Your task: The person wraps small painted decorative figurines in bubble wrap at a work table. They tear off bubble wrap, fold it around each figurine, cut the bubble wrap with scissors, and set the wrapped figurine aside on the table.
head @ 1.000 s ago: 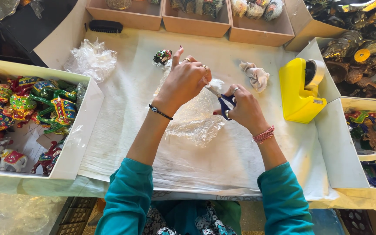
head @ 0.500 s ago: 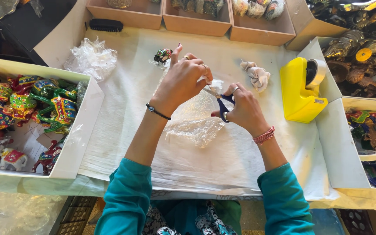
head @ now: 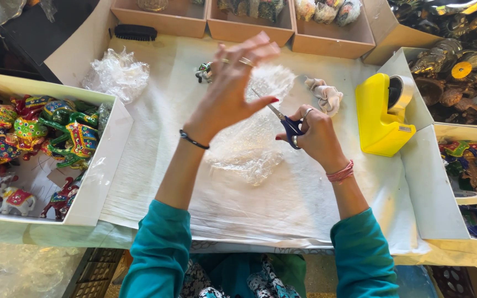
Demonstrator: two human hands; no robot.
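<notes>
- Looking down from the head camera, the right hand (head: 313, 132) sits right of centre in the frame, its fingers hooked through the blue loops of a pair of scissors (head: 284, 120) and clenched on them; the blades point up and to the left.
- At centre, above it, the left hand (head: 233, 88) is raised with its fingers spread and loosely curled; a sheet of clear bubble wrap (head: 252, 138) hangs from around its fingertips, but whether the fingers pinch the sheet I cannot tell.
- That bubble wrap runs from the upper centre of the frame down to the white paper table cover (head: 155, 182), where its lower end bunches just left of the right hand. The scissor blades meet the wrap's right edge.
- A black bracelet circles the left wrist, and red threads circle the right wrist; both sleeves are teal.
- In the right part of the frame stands a yellow tape dispenser (head: 379, 118), with a crumpled white cloth (head: 326, 95) just to its left.
- Behind the left hand, at upper centre, a small painted figurine (head: 204, 72) lies on the cover.
- A crumpled clear plastic heap (head: 116, 74) rests at upper left.
- At the left edge, a white box (head: 97, 182) holds many painted animal figurines (head: 40, 132).
- Along the top edge sit brown cardboard trays (head: 249, 30), with a black brush (head: 133, 33) at their left end.
</notes>
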